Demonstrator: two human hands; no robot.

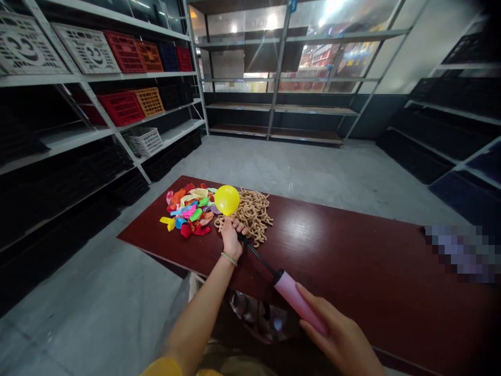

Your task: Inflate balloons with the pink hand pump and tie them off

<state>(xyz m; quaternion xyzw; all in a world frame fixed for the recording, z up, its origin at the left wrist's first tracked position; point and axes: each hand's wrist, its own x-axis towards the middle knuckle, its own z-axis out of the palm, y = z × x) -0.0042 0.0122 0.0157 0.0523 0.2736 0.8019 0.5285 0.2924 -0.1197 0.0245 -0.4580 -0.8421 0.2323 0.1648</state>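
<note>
Yellow balloon (227, 200), small and round, sat upright above the left fist, over the table's far half. Left hand (231, 237) closed on balloon neck and black pump shaft (260, 258). Right hand (338, 334) wrapped around pink pump barrel (299, 302), fingers curled. Balloon touched heap of deflated balloons (188, 211) on its left and tan loops (252, 215) on its right, all on dark red table (391, 261). Metal shelves (90, 78) held plastic crates (123, 107) beyond.
</note>
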